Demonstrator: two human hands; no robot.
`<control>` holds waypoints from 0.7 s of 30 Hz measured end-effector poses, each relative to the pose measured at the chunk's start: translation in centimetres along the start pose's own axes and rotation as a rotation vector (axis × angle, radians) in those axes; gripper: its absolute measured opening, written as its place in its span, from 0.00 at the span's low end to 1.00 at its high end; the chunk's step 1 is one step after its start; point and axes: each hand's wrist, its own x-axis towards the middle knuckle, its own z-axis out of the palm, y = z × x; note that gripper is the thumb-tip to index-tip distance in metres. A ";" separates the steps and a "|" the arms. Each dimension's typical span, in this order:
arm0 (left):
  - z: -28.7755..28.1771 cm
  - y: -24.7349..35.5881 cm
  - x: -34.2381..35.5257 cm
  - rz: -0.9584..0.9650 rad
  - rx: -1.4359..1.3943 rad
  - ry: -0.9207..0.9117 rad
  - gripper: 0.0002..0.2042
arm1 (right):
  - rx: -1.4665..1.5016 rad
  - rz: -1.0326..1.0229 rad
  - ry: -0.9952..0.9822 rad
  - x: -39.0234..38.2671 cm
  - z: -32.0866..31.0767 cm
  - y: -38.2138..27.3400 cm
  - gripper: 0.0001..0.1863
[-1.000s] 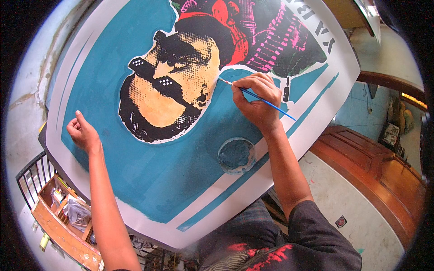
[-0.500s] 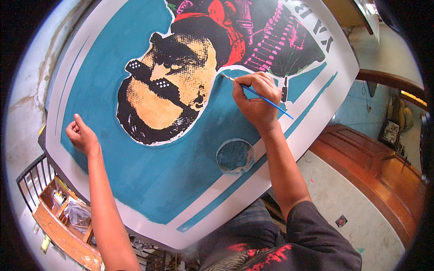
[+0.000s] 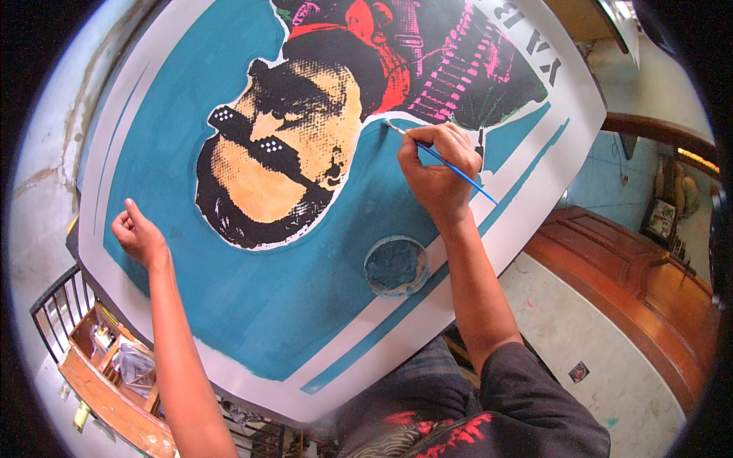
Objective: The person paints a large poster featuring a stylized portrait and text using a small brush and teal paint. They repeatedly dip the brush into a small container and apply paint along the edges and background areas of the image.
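A large painted panel (image 3: pixel 252 320) spreads under both hands, with a teal background and a printed-looking portrait head (image 3: pixel 282 153) in black, tan and red, edged in white. My right hand (image 3: pixel 439 164) grips a thin blue-handled paintbrush (image 3: pixel 458 174) near its ferrule. The bristles touch the teal area just below the white outline, right of the portrait's neck. Below that hand a round tub (image 3: pixel 397 266) of teal paint, its rim smeared, sits on the panel. My left hand (image 3: pixel 140 235) rests at the panel's left side, fingers curled in, nothing visible in them.
A wooden drawer unit (image 3: pixel 107 389) with a plastic bag and small items stands at the lower left, beside a black metal rack (image 3: pixel 57 309). To the right are brown wooden furniture (image 3: pixel 603 267) and a pale floor (image 3: pixel 565 320). Block letters run along the panel's upper right.
My right hand has moved the brush tip slightly right and up along the white outline. My left hand stays in place on the panel.
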 end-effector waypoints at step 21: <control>0.0 -0.2 0.1 0.032 0.025 0.025 0.22 | -0.048 0.041 0.056 -0.1 -0.3 0.1 0.04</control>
